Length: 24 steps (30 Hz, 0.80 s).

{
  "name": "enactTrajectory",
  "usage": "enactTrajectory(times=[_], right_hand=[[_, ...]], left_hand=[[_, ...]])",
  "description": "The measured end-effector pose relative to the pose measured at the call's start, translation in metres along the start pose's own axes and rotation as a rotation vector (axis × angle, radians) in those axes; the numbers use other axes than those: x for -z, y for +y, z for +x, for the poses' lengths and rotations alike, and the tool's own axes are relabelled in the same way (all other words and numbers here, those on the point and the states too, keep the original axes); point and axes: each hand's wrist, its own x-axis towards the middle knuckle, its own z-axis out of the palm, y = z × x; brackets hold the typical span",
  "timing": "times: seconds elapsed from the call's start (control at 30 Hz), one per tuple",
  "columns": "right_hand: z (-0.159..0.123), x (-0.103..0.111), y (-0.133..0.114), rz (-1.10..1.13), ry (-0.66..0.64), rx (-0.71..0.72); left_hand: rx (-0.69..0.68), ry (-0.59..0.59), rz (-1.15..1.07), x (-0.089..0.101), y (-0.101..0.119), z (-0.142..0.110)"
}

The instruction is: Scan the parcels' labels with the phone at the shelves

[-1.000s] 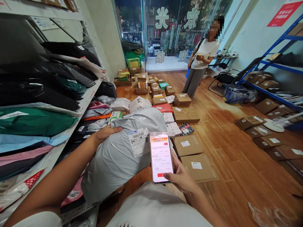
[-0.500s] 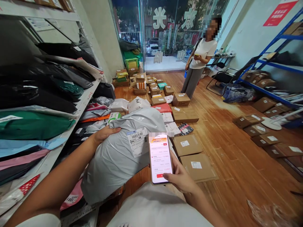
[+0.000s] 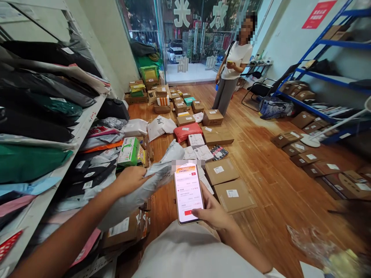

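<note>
My left hand (image 3: 136, 180) grips the edge of a grey plastic mailer bag (image 3: 165, 162), held up over the lower shelf and the floor. The bag is tilted nearly edge-on, and its label is mostly turned out of sight. In my right hand (image 3: 213, 206) is a smartphone (image 3: 189, 193) with a lit screen showing a list and a red button. My right thumb rests over the button at the bottom of the screen. Part of the bag passes behind my left forearm.
A shelf rack (image 3: 84, 127) on the left carries bagged parcels. Cardboard boxes (image 3: 233, 195) and a red parcel (image 3: 188, 132) cover the floor ahead. A person (image 3: 236, 58) stands near the glass door. Blue shelving (image 3: 324, 73) and more boxes line the right.
My left hand has turned the grey mailer bag from its broad labelled face to nearly edge-on, uncovering floor parcels behind it. The phone stays in my right hand. The view has shifted slightly right.
</note>
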Motion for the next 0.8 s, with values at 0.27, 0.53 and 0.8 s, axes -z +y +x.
enactTrajectory(times=[0.27, 0.53, 0.8], right_hand=[[0.01, 0.001, 0.006, 0.197, 0.12, 0.004], [0.03, 0.005, 0.029, 0.111, 0.319, 0.042], [0.063, 0.022, 0.069, 0.016, 0.349, 0.133]], left_hand=[[0.175, 0.244, 0.432, -0.082, -0.042, 0.004], [0.274, 0.551, 0.028, -0.113, -0.049, 0.013], [0.072, 0.589, -0.564, -0.09, -0.003, 0.026]])
